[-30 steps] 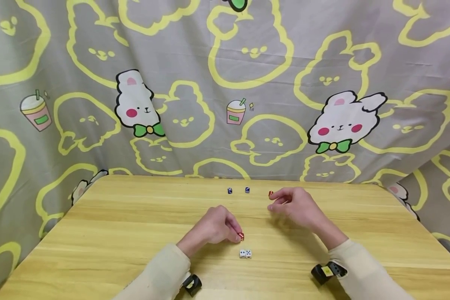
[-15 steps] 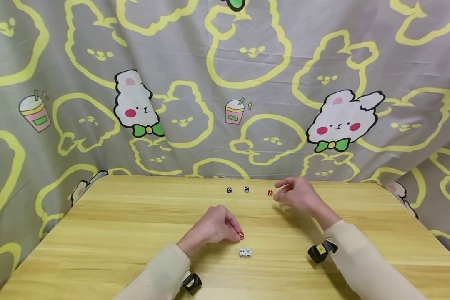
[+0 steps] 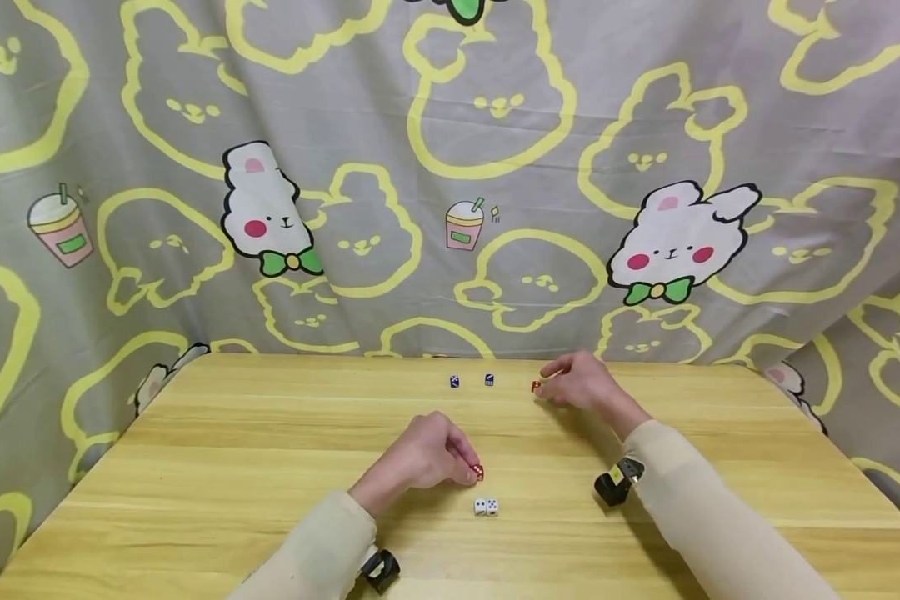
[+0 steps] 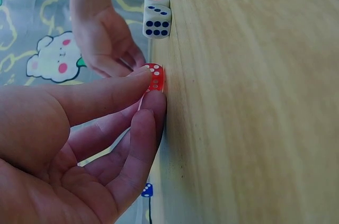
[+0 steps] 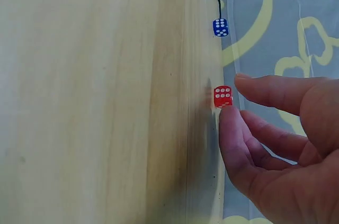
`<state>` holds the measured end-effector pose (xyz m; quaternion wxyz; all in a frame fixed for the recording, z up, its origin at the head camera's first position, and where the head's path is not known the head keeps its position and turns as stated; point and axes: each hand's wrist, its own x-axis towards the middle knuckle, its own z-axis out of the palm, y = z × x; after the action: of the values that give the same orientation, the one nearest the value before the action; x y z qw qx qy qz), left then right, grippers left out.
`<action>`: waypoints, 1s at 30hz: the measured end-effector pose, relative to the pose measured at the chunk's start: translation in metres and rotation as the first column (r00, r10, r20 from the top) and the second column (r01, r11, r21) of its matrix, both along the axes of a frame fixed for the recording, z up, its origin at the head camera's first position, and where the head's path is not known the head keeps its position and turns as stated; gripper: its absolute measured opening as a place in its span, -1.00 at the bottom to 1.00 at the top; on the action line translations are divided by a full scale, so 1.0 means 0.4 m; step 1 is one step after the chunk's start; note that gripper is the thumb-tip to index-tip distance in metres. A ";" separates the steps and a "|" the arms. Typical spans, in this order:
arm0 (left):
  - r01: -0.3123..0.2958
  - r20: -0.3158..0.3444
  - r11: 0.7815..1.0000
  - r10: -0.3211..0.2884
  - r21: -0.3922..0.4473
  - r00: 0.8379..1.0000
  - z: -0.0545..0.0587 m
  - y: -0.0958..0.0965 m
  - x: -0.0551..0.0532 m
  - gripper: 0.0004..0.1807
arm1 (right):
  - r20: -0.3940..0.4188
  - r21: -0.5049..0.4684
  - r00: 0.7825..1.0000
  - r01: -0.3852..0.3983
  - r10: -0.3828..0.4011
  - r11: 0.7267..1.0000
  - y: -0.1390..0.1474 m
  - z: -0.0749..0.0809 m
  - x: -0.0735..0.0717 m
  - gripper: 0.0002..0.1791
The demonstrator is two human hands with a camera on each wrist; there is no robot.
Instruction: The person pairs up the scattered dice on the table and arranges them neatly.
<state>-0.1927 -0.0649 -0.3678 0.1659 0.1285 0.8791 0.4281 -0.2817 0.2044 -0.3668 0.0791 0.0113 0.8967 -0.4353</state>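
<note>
Left hand [image 3: 433, 452] pinches a little red cube die [image 3: 478, 472] just beyond two white cube dice [image 3: 481, 507]. Right hand [image 3: 582, 382], thumb and finger apart, is at another red cube die [image 3: 536, 387], far side, right of two blue cube dice [image 3: 489, 380]

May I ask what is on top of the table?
Two white dice sit side by side; two blue dice lie farther back. The left hand pinches one red die; the right hand is at another red die. In the head view, the hands hide part of the table.
</note>
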 end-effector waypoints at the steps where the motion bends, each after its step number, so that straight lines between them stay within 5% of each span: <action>1: -0.001 0.001 1.000 0.001 0.000 1.000 0.000 0.000 0.000 -0.83 | 0.002 0.002 1.000 0.000 0.000 1.000 -0.001 0.001 -0.002 -0.55; 30: -0.002 0.016 1.000 0.002 0.003 1.000 0.004 -0.002 0.001 -0.83 | 0.011 0.070 0.998 0.066 -0.067 0.995 -0.016 -0.015 -0.022 -0.78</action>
<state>-0.1922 -0.0659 -0.3660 0.1720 0.1243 0.8772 0.4306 -0.2907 0.1979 -0.3727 0.0702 0.0467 0.9099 -0.4061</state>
